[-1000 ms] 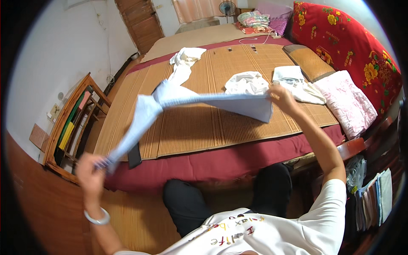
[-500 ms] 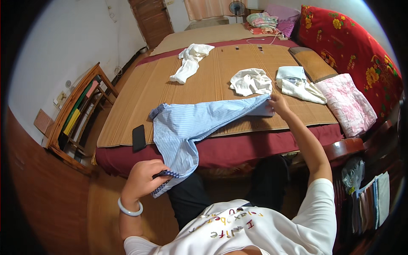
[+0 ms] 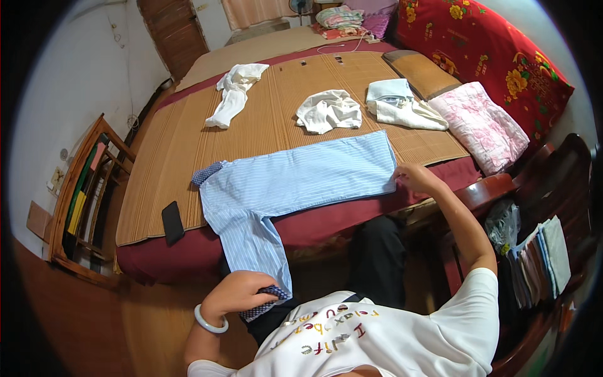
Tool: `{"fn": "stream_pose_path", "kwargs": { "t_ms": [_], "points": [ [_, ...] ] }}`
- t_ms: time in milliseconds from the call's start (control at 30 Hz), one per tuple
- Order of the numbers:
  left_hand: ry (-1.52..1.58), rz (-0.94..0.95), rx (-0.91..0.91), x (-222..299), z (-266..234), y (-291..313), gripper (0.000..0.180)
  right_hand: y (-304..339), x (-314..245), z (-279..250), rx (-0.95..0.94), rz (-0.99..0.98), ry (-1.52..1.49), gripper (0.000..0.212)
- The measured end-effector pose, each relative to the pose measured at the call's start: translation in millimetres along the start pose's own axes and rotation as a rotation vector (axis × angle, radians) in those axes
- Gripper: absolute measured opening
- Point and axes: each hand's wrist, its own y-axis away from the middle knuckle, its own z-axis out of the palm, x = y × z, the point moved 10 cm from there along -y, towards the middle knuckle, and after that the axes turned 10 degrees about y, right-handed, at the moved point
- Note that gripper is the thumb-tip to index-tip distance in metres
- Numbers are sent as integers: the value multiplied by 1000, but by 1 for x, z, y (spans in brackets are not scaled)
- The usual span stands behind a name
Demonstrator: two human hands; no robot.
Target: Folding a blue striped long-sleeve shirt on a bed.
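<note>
A light blue striped shirt (image 3: pixel 301 174) lies folded lengthwise along the near edge of the bed, its dark patterned collar (image 3: pixel 207 173) toward the left. One sleeve (image 3: pixel 251 242) hangs over the bed's edge toward me. My left hand (image 3: pixel 248 292), with a pale bangle on its wrist, is closed on the dark patterned cuff (image 3: pixel 270 300) at that sleeve's end. At the hem on the right, my right hand (image 3: pixel 418 178) pinches the shirt's near corner between its fingers.
On the bed mat (image 3: pixel 182 144) lie a black phone (image 3: pixel 171 222), a white garment (image 3: pixel 235 94), a crumpled cream garment (image 3: pixel 328 112) and a folded light garment (image 3: pixel 402 103). A pink-and-white quilt (image 3: pixel 483 125) sits at the right. Beside me stands a dark wooden chair (image 3: pixel 546 182) with folded clothes (image 3: pixel 540 257).
The shirt's hem end has opened out from a narrow bunch and now lies flat. My right hand has come nearer along the hem; my left hand still holds the cuff. The view has shifted right.
</note>
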Motion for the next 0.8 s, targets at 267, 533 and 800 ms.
{"fn": "stream_pose_path", "kwargs": {
  "t_ms": [267, 533, 800],
  "points": [
    [-67, 46, -58, -54, 47, -73, 28, -85, -31, -7, 352, 46, 18, 23],
    [-574, -170, -315, -166, 169, -148, 21, -125, 19, 96, 136, 443, 275, 67],
    [-487, 97, -86, -139, 193, -204, 13, -107, 41, 90, 126, 457, 318, 69]
  ]
}}
